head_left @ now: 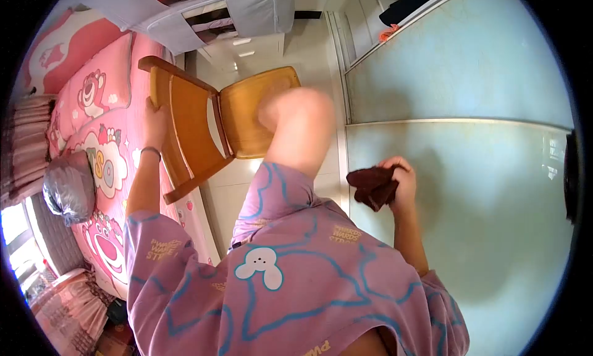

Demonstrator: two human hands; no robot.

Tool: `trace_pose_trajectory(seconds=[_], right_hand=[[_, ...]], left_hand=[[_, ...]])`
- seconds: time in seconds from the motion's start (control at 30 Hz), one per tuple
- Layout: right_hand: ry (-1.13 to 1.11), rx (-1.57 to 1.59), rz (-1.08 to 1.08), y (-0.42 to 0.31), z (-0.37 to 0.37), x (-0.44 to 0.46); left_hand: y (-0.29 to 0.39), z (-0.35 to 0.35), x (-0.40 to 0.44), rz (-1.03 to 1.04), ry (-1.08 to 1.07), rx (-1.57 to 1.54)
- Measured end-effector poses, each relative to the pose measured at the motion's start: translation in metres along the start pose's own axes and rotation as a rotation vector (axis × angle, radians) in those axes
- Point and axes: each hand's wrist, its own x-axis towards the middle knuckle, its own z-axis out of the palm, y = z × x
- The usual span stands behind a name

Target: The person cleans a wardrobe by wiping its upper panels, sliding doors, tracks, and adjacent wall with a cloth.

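My left hand (155,120) grips the top of the backrest of a wooden chair (191,124), beside the bed. In my right hand (404,184) is a crumpled dark brown cloth (373,186), held out in front of the pale blue wardrobe doors. One of my legs (301,127) is raised, its bent knee blurred by motion over the edge of the chair seat (247,112). The foot is hidden or too smeared to make out.
A bed (123,146) with pink cartoon bedding runs along the left, with a grey plastic bag (69,186) on it. Pale blue sliding doors (457,232) stand at the right. A grey fabric-covered rack (259,16) and white drawers (247,53) are ahead, above the tiled floor (309,47).
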Motion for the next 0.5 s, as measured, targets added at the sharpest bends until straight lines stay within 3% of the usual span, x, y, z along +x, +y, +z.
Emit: trace_pose_trajectory(seconds=[0.27,0.47,0.5], right_hand=[[0.221,-0.067,0.246,0.063,-0.039,-0.083],[0.324,-0.074,0.235,0.089,-0.059,-0.107],[0.331,-0.07,0.228,0.089,-0.059,-0.107]], left_hand=[[0.024,-0.006,-0.013,0.0,0.036,0.07],[0.009,-0.01,0.005,0.059,-0.02,0.045],[0.019,-0.021,-0.012,-0.069,-0.165,-0.205]])
